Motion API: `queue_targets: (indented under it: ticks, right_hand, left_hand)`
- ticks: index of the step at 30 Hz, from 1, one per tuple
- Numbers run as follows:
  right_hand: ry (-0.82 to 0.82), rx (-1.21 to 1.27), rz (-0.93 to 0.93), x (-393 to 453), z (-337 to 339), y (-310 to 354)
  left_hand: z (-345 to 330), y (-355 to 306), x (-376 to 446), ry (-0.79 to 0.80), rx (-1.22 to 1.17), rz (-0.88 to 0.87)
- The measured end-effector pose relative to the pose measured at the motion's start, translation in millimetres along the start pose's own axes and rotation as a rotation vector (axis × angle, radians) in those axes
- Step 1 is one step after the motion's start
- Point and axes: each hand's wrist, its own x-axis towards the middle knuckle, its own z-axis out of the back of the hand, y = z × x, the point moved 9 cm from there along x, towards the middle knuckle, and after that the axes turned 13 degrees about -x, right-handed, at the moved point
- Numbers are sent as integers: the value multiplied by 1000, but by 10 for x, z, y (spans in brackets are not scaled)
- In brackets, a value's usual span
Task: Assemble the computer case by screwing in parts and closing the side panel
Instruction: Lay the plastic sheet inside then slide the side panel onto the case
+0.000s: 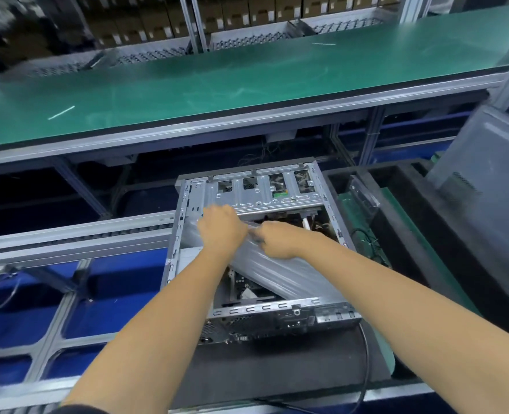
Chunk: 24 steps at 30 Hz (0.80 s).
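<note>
Both hands — left hand point(222, 231), right hand point(278, 242) — gripping grey bar point(265, 264) (tilted), over open case point(187, 204)

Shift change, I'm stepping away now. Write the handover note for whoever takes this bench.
Left hand: over the far left of the open computer case, gripping the grey metal bracket.
Right hand: gripping the same bracket beside the left hand.
Bracket lies diagonally across the case opening, not seated.
Side panel leans upright to the right, off the case.
Done: nothing visibly fastened.
Left: seat and screw the bracket, close the panel.
</note>
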Motion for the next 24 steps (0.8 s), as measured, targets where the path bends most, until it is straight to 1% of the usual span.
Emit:
queue_targets:
  ticks: [3,5,7,10,14,17,20,22,24]
  right_hand:
    - [89,-41,-27,69,-158,-11]
    - [145,-16,-59,118,-254,-89]
    - [178,18,-65,150,-305,-143]
    - [190,79,-95,171,-323,-212]
    - [176,128,-134,139,-361,-230]
    - [157,147,-141,100,-374,-236]
    - [132,158,-148,54,-365,-229]
    - [89,155,-159,13,-317,-229]
    - [52,134,-159,-29,-263,-212]
  left_hand:
    - [-185,18,-98,93,291,-55]
    - [-351,23,-156,210,386,3]
    - [-515,90,-198,348,401,126]
    - [-626,130,-157,425,398,189]
    - [-709,98,-131,496,399,190]
    - [-750,122,-104,532,310,180]
    - [-776,202,-84,629,208,199]
    - [-766,182,-65,641,269,173]
    - [-736,73,-96,606,326,105]
